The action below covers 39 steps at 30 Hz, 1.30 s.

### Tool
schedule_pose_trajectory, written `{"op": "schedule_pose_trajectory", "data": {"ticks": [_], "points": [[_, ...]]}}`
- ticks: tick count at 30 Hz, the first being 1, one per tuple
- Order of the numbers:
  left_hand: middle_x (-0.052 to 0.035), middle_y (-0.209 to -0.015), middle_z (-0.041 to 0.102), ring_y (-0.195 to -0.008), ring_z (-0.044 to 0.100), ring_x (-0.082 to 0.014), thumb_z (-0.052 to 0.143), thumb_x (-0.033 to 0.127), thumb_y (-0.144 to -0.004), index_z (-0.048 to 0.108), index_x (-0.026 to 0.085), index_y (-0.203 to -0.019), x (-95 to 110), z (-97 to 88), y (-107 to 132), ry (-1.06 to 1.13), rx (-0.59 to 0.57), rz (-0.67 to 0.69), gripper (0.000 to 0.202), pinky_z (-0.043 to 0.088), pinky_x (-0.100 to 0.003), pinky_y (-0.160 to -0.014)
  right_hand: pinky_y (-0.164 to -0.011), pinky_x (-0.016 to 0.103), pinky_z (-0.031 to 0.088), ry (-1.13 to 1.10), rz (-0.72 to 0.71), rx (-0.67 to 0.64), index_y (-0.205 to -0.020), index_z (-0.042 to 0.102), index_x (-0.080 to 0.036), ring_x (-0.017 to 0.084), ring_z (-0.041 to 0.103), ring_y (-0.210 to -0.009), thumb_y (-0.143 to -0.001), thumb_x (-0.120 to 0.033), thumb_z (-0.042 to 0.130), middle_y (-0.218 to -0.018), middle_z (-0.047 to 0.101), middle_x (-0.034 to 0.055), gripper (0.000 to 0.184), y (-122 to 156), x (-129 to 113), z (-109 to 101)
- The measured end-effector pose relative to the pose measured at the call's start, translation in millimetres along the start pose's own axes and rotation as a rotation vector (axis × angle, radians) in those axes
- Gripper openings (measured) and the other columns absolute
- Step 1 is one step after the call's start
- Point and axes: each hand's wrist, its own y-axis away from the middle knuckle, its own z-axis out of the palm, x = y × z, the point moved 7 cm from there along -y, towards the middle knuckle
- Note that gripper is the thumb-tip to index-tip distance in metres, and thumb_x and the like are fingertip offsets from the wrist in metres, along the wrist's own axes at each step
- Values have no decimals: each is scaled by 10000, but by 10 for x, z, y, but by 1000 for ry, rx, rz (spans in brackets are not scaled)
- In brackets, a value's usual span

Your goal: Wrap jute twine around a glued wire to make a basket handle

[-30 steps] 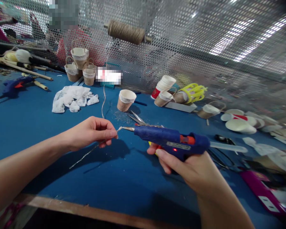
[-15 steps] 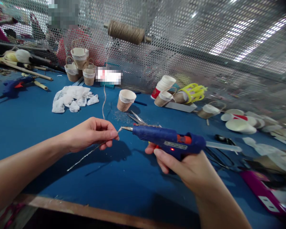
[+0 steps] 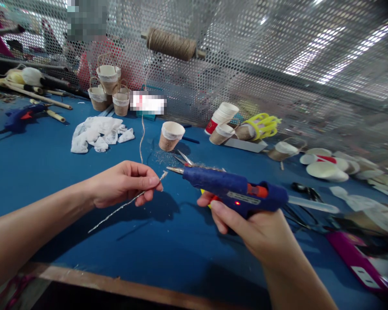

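Between thumb and fingers, my left hand [image 3: 132, 183] pinches a thin glossy twisted strand [image 3: 111, 216], wire or stiffened cord. Its long tail slants down to the left, and a short frayed whitish tip pokes out past the fingertips. Wrapped round the handle of a blue hot glue gun [image 3: 216, 183] is my right hand [image 3: 242, 224]; a small red light glows on the gun. The nozzle points left and sits just apart from the strand's tip. Behind the nozzle lie scissors [image 3: 185, 158], partly hidden by the gun. A jute twine [image 3: 142, 137] runs down behind my left hand.
A twine spool [image 3: 171, 44] hangs on the mesh panel. A burlap-wrapped cup [image 3: 170, 137] stands mid-table, handled cups [image 3: 108, 79] at back left. White lace scraps [image 3: 97, 131], a second glue gun [image 3: 24, 117], stacked paper cups [image 3: 224, 115] and a purple power strip [image 3: 355, 258] lie around.
The glue gun in my right hand has drawn back slightly right, so its nozzle has come away from the strand's tip. My left hand has barely moved.
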Motion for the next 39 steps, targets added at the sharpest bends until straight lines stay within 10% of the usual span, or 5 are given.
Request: {"op": "schedule_pose_trajectory", "data": {"ticks": [39], "points": [[15, -546, 563, -469, 476, -55, 585, 264, -755, 594, 116, -722, 11, -1, 3, 12, -12, 33, 152, 336, -184, -473, -372, 219, 301, -118, 94, -113, -837, 557, -153, 62, 360, -369, -781, -320, 533, -449, 464, -53, 178, -32, 71, 91]]}}
